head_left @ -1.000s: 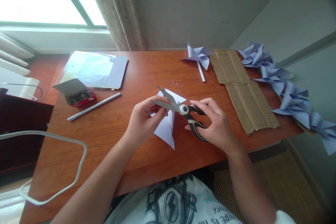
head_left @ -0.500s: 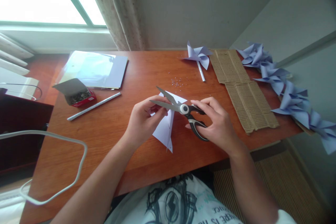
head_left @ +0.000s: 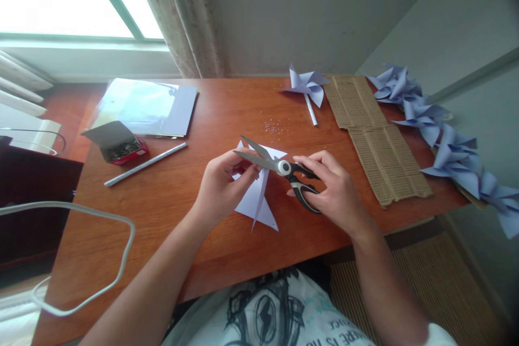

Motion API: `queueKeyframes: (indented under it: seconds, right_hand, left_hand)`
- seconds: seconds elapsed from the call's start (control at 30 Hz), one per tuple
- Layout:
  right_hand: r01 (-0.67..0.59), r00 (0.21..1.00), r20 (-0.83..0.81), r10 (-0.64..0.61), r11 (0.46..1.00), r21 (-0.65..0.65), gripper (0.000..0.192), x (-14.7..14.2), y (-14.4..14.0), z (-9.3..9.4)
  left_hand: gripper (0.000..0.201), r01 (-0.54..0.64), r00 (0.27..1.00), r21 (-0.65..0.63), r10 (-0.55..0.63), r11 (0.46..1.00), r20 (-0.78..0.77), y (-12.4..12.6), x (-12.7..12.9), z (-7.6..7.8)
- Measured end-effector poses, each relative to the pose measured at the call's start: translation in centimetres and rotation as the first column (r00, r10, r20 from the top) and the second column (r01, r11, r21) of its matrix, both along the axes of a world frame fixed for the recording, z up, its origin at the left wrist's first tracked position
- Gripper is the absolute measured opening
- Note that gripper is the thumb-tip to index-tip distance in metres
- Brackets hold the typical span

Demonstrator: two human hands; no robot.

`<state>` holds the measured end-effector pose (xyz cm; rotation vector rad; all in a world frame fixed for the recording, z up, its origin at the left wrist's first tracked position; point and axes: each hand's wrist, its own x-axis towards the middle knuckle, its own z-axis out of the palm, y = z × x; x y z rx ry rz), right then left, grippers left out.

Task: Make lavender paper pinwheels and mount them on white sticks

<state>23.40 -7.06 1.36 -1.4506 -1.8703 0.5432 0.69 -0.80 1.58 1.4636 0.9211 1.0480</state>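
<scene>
Both forearms are bare, with nothing worn on the wrists or hands. The person wears a white T-shirt (head_left: 279, 313) with a black line drawing and teal lettering.

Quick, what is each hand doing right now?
Left hand: closed on the pale paper sheet.
Right hand: closed on the scissors handles, blades open.

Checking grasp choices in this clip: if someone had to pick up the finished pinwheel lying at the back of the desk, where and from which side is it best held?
Probably by the white stick of the pinwheel, coming from the near side. The stick points toward the person and lies bare on the desk, while the folded paper blades would likely crush under a pinch.
</scene>
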Motion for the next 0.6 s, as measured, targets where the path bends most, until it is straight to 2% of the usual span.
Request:
queueKeyframes:
  seconds: [0.13, 0.27, 0.4, 0.5, 0.6]
  right_hand:
    - [0.030, 0.996, -0.077, -0.036, 0.996, -0.081, 0.050, -0.3, 0.2, 0.3]
    - [0.057, 0.929, -0.334, -0.158, 0.955, -0.292, 0.051, -0.1, 1.7, 0.5]
    - [-0.184, 0.797, -0.582, -0.163, 0.851, -0.491, 0.047, 0.6, 3.8, 0.3]
    - [-0.306, 0.699, -0.691, -0.184, 0.797, -0.521, 0.045, 0.8, 4.9, -0.3]
    - [-0.343, 0.638, -0.739, -0.217, 0.779, -0.525, 0.048, 0.8, 5.4, -0.9]
  left_hand:
    - [0.009, -0.013, 0.999, -0.020, 0.013, 1.000, -0.033, 0.0, 0.0, -0.3]
    - [0.015, -0.071, 0.994, -0.002, 0.070, 0.997, -0.087, 0.3, -0.1, -0.7]
    - [0.016, -0.111, 0.987, 0.008, 0.111, 0.994, -0.113, 0.5, -0.3, -0.9]
    - [0.015, -0.123, 0.985, 0.015, 0.124, 0.992, -0.123, 0.7, -0.4, -1.1]
    - [0.015, -0.132, 0.982, 0.014, 0.133, 0.991, -0.130, 0.7, -0.5, -1.1]
